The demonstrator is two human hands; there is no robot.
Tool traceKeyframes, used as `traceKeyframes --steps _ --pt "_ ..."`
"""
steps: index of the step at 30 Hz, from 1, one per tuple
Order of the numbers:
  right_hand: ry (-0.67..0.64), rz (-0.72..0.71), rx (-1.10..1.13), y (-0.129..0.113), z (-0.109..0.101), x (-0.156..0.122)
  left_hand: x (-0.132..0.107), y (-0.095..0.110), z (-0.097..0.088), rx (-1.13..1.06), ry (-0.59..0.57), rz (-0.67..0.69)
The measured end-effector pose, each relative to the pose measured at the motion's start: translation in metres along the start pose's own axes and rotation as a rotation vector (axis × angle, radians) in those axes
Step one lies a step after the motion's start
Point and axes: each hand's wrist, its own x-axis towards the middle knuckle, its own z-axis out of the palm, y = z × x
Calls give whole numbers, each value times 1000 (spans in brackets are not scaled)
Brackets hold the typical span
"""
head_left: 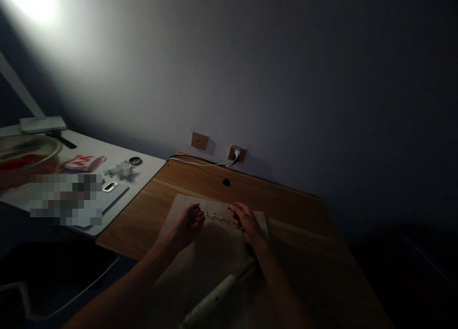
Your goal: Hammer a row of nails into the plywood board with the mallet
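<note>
My left hand (192, 222) hovers over a pale flat board (211, 257), its fingers curled in. Opposite it, my right hand (244, 220) is closed with thumb and fingertips together. What either hand holds, if anything, is too small and dark to make out. Between the hands, several small shiny nails or screws (213, 216) stand in a row on the board. A tool with a pale grip (214, 298), perhaps a hammer, lies slantwise nearer to me. Its far end is dark and partly hidden by my right forearm.
The board lies on a wooden desk (293, 200) against the wall. A cable runs to a plug in a wall socket (237, 153). On the white table (150, 165) at left are a clear bowl (53, 147), a red-and-white packet (84, 163), crumpled plastic (123, 170) and a lamp base (43, 124).
</note>
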Motion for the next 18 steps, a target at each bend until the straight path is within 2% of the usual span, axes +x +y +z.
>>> traceKeyframes --steps 2,5,7,9,11,13,15,18 --pt "31 -35 -158 3 4 2 7 0 -9 121 24 12" --pt "49 -74 -377 8 12 0 10 4 -17 422 7 41" --pt "44 -90 -476 9 16 -3 10 7 -18 711 -5 147" --pt "30 -110 -530 9 20 -6 10 9 -17 1062 -11 339" --pt "17 -136 -542 7 22 -7 12 10 -17 1413 1 521" --pt "22 -160 -512 4 22 -6 15 9 -17 1682 12 616" --pt "37 -172 -437 0 20 -5 18 9 -18 1861 9 621" --pt "44 -140 -263 -4 12 -5 23 8 -18 1998 -16 561"
